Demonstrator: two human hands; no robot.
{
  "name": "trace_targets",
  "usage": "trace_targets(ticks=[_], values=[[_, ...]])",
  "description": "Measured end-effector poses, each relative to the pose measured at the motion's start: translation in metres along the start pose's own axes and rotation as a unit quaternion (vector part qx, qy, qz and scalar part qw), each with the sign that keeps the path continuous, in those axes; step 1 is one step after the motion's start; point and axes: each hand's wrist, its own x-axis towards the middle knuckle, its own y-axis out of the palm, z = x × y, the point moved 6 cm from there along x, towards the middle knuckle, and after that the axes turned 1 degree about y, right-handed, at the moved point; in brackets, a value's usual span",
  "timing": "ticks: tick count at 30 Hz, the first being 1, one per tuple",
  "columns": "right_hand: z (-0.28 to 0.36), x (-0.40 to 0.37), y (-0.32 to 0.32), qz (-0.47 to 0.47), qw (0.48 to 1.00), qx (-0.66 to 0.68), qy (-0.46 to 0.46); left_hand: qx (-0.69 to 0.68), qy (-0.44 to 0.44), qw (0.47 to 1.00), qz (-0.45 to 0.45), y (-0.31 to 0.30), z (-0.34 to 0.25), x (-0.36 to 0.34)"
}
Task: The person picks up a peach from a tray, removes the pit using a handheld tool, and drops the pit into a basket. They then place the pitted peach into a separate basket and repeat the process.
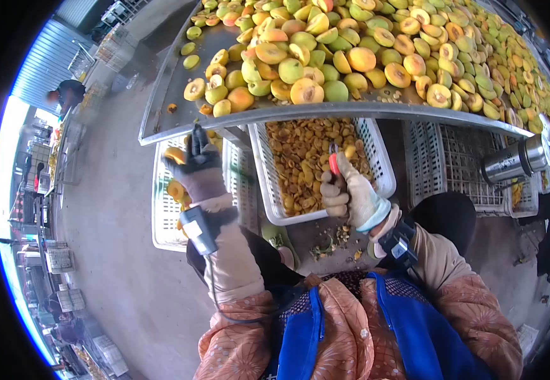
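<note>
My left hand (199, 158), in a dark glove, is over the left white basket (161, 221) just below the table edge. Its fingers are stretched out, slightly blurred. A peach half (175, 154) is beside the fingers, and more fruit pieces (177, 191) show below it in the basket. My right hand (354, 193), in a whitish glove with darker fingertips, is closed around a small red-handled tool (334, 163) with a short metal tip pointing up. It is above the right side of a white crate (275, 218) full of brownish-orange fruit pieces (300, 171).
A metal table (161, 120) with a raised rim carries a big heap of halved peaches (351, 57). Further crates (452, 164) stand underneath at right, near a steel flask (515, 159). Scraps (332, 244) litter the floor. Another person (69, 95) is at far left.
</note>
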Motion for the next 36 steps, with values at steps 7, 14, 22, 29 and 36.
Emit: trace_targets(ticks=[7, 14, 22, 29, 36], values=[[0.015, -0.019, 0.012, -0.037, 0.954, -0.264, -0.135, 0.9, 0.257, 0.278, 0.217, 0.039, 0.008, 0.121], [0.014, -0.006, -0.006, -0.07, 0.935, -0.286, -0.199, 0.761, 0.079, 0.583, 0.272, 0.099, 0.023, 0.072], [0.007, -0.02, 0.01, -0.003, 0.935, -0.289, -0.204, 0.587, 0.094, 0.763, 0.254, 0.049, 0.087, -0.093], [0.011, -0.016, 0.012, -0.08, 0.814, -0.51, -0.266, 0.544, 0.019, 0.782, 0.304, 0.066, 0.12, -0.129], [0.008, -0.02, 0.02, -0.091, 0.835, -0.484, -0.245, 0.484, 0.067, 0.827, 0.279, 0.057, 0.12, -0.124]])
